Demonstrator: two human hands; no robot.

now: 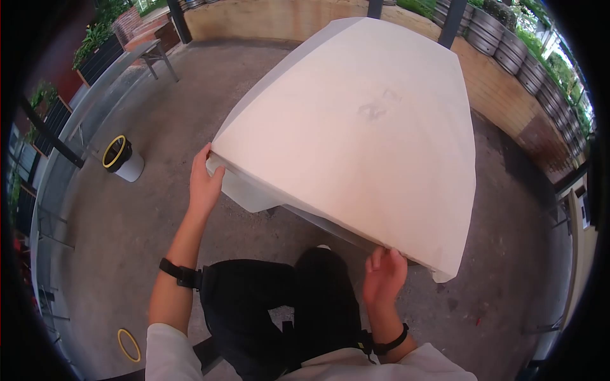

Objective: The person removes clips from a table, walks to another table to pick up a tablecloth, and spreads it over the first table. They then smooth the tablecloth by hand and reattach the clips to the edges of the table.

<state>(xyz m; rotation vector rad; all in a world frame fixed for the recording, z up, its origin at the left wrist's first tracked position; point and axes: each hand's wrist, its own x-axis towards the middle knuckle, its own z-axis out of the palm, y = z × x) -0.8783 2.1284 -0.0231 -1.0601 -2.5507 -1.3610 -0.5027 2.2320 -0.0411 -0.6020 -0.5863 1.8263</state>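
A covered outdoor patio: concrete floor (146,209), steel kegs (508,47) stacked along the timber wall (502,95), greenery (101,25) beyond.

A cloth-covered table (362,127) is centred in the frame; a bin (122,158) is set at left, a ring (128,345) at lower left.

Soft shaded daylight, heavy fisheye warp w/ black vignette edges.

The person wears a white short-sleeved top, its sleeves ending well above the hands, and black trousers. A black strap like a watchband circles the wrist behind the left hand (204,185), and a thinner black band sits on the wrist just behind the right hand (383,277).
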